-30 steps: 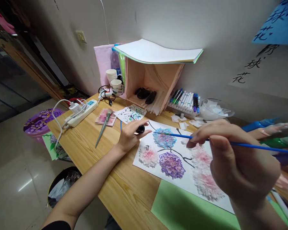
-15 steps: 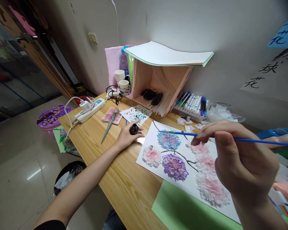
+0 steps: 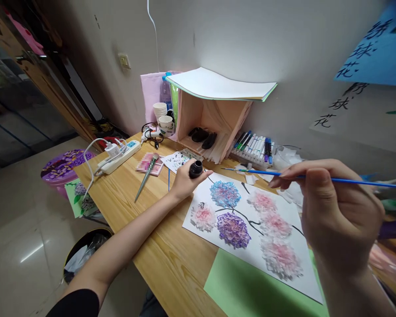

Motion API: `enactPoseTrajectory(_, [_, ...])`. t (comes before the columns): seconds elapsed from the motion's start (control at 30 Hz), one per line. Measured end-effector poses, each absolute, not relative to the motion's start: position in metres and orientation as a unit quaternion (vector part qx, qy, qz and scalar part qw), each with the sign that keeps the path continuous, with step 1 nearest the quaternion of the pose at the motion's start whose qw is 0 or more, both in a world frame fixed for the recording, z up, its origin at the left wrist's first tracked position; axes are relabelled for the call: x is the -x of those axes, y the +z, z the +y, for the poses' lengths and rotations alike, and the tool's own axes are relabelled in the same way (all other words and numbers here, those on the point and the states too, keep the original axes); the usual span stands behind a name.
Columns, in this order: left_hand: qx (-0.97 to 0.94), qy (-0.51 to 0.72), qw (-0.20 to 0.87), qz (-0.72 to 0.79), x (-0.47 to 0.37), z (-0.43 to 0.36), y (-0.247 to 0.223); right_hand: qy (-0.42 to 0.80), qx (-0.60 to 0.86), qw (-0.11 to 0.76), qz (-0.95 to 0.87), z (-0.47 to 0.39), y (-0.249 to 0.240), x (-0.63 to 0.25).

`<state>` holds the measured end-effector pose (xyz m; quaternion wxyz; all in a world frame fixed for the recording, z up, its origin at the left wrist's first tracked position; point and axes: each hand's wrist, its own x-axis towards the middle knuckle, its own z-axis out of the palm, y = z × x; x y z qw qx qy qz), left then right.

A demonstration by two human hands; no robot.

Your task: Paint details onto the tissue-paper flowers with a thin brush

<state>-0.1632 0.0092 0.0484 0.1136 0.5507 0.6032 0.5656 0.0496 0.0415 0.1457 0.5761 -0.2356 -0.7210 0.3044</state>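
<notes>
My left hand is wrapped round a small black ink bottle, its open mouth facing up, at the upper left corner of a white sheet. In my right hand is a thin blue paintbrush, held nearly level above the paper with its tip pointing left toward the bottle but apart from it. The sheet carries a blue flower, a purple flower and several pink-white ones, with dark painted branches between them. Green paper lies partly under the sheet.
A box of markers stands by the wall, beside a pink-lined box with paper on top. Left of my left hand lie a makeup brush and a smudged paper. A power strip runs along the table's left end.
My left hand has lifted the ink bottle and moved it right, to the sheet's corner. The brush tip has risen off the blue flower's area. The view has shifted a little.
</notes>
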Motion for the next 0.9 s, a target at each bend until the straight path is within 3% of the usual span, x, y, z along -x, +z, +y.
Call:
enactPoseTrajectory(0.23, [-0.578, 0.555, 0.072, 0.594, 0.155, 0.006, 0.036, 0.398, 0.219, 0.548, -0.702, 0.044, 0.139, -0.047])
enactPoseTrajectory(0.7, [-0.668, 0.483, 0.002, 0.566, 0.157, -0.002, 0.022, 0.293, 0.146, 0.423, -0.845, 0.043, 0.125, -0.042])
enactPoseTrajectory(0.9, [-0.687, 0.464, -0.004, 0.560, 0.159, -0.001, 0.016, 0.282, 0.164, 0.437, -0.838, 0.041, 0.127, -0.042])
